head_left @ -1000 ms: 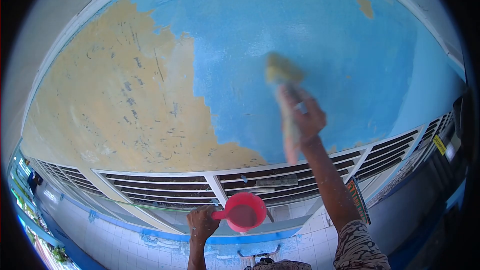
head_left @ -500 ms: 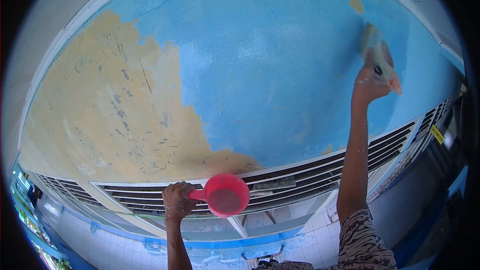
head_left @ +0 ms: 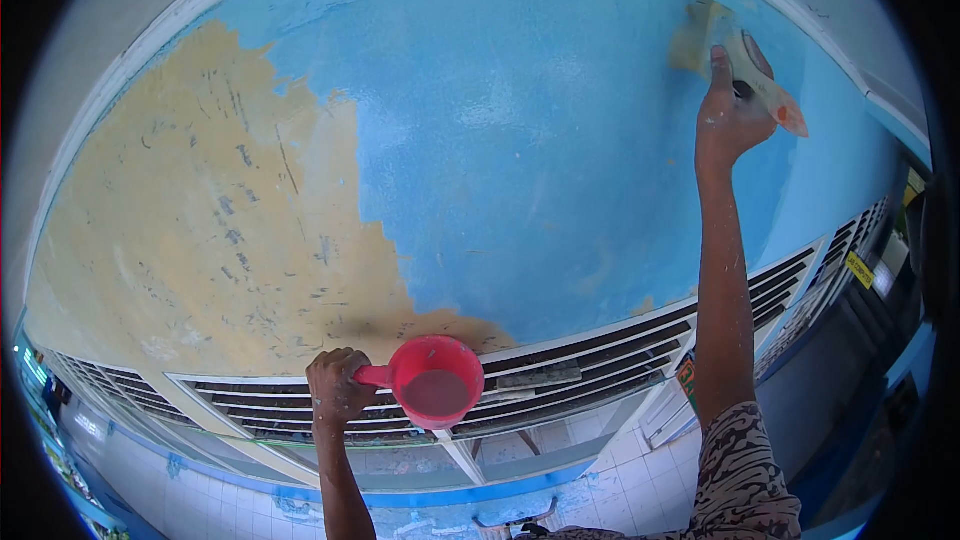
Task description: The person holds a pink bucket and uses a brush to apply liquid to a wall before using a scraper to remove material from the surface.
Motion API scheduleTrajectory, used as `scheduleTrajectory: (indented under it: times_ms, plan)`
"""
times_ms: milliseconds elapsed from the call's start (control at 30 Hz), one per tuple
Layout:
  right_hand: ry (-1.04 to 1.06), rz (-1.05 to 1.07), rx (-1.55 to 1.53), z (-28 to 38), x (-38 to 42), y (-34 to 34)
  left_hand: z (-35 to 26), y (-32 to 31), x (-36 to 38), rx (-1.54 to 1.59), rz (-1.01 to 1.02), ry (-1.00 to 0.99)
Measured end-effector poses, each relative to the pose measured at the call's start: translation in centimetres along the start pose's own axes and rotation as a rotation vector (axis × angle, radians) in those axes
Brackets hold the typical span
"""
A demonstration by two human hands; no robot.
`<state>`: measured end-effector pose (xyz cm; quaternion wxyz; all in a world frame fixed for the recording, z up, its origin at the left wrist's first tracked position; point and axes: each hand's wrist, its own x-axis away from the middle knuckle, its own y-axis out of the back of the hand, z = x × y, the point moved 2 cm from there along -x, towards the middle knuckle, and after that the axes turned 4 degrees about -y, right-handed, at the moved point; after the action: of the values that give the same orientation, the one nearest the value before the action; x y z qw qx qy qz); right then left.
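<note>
My left hand is closed around the handle of a red plastic dipper, held at the bottom edge of the wall in this view. Pale, murky liquid shows inside the cup. High on the right, my right hand grips a wide paintbrush with a pale handle and orange tip. Its bristles overlap the blue-painted wall, close to a small tan patch. The wall's left part is tan, with scuffs and dark marks, and meets the blue along a ragged edge.
Below the wall run louvred slats, and a paint-stained flat piece rests on them. White trim borders the wall. At the right a yellow sign hangs by more louvres. Pale floor tiles lie beneath.
The brush in my right hand has moved up and slightly left across the wall. My left hand and the dipper have shifted a little left; the view has shifted slightly too.
</note>
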<state>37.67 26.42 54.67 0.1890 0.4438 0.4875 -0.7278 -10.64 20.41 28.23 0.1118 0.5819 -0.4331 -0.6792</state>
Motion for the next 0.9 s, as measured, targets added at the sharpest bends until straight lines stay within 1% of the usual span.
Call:
scheduleTrajectory:
  times_ms: [67, 100, 133, 200, 233, 300, 333, 367, 433, 467, 500, 533, 567, 600, 633, 667, 700, 733, 767, 800, 833, 867, 900]
  plan:
    - [0.465, -0.106, 0.448, 1.0, -0.1, -1.6, -0.3, -0.1, 0.7, -0.007, -0.001, 0.023]
    - [0.562, -0.014, 0.476, 1.9, 1.8, -3.1, -0.6, -0.2, 1.0, -0.011, 0.008, 0.042]
    - [0.656, 0.080, 0.507, 3.0, 5.5, -4.6, -1.3, 0.1, 1.1, -0.012, 0.033, 0.086]
    - [0.752, 0.327, 0.429, 5.7, 13.3, -6.9, -2.2, -0.2, 1.6, -0.035, 0.041, 0.105]
    - [0.773, 0.482, 0.329, 7.4, 16.6, -7.2, -2.7, -0.4, 1.9, -0.052, 0.054, 0.123]
    - [0.697, 0.820, 0.046, 10.8, 20.1, -7.8, -3.9, -0.8, 2.2, -0.037, 0.086, 0.157]
    - [0.650, 0.930, -0.027, 11.4, 20.3, -8.7, -4.7, -0.7, 2.2, 0.003, 0.100, 0.165]
    - [0.656, 0.922, -0.026, 11.4, 19.3, -9.9, -5.2, -0.7, 2.1, 0.042, 0.114, 0.173]
    - [0.345, 0.601, -0.301, 9.8, 14.3, -13.1, -5.7, -1.0, 2.5, 0.045, 0.108, 0.145]
    - [0.044, 0.587, -0.197, 8.1, 11.4, -13.6, -6.1, -1.0, 2.8, 0.072, 0.106, 0.165]
    - [-0.139, 0.457, -0.217, 6.9, 7.8, -13.8, -6.5, -0.9, 3.2, 0.095, 0.108, 0.186]
    - [-0.255, 0.369, -0.291, 5.9, 4.1, -13.1, -7.1, -0.8, 3.5, 0.104, 0.097, 0.201]
    - [-0.186, 0.209, -0.265, 4.7, 1.2, -12.0, -7.7, -0.8, 4.1, 0.097, 0.094, 0.206]
    - [-0.164, 0.091, -0.071, 3.8, -1.0, -10.0, -8.4, -1.0, 4.8, 0.095, 0.114, 0.213]
    - [-0.015, -0.180, -0.059, 4.2, -2.0, -9.2, -9.0, -1.1, 5.5, 0.093, 0.134, 0.219]
    - [-0.051, -0.279, 0.275, 4.3, -2.4, -8.0, -9.6, -1.1, 6.1, 0.087, 0.128, 0.224]
    - [-0.051, -0.278, 0.266, 4.1, -1.9, -8.4, -10.3, -1.3, 6.7, 0.098, 0.168, 0.243]
    - [0.146, -0.288, 0.394, 4.0, -0.8, -9.0, -11.0, -1.4, 7.3, 0.109, 0.212, 0.261]
    - [0.348, -0.298, 0.520, 3.7, 0.2, -9.7, -11.6, -1.5, 7.5, 0.107, 0.207, 0.261]
    - [0.412, -0.156, 0.553, 5.5, 2.9, -11.7, -12.2, -1.7, 7.5, 0.118, 0.246, 0.268]
    - [0.574, -0.081, 0.515, 6.7, 5.6, -14.0, -12.6, -1.8, 7.6, 0.128, 0.292, 0.271]
    - [0.545, 0.054, 0.503, 7.9, 8.5, -16.6, -12.9, -2.3, 7.5, 0.142, 0.301, 0.258]
    - [0.603, 0.147, 0.256, 10.8, 11.0, -17.9, -13.3, -2.4, 7.2, 0.146, 0.305, 0.245]
